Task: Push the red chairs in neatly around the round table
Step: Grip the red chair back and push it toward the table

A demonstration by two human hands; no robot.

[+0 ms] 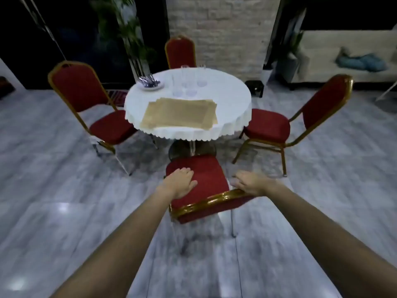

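1. The red padded chair with a shiny gold metal frame (199,186) sits under both hands, just short of the round white-clothed table (232,100).
2. The left hand (181,183) lies flat, fingers spread, on its back's upholstery.
3. The right hand (250,183) curls over the gold top rail.

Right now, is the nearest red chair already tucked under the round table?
No, the nearest red chair stands clear of the round table, both hands on its backrest.
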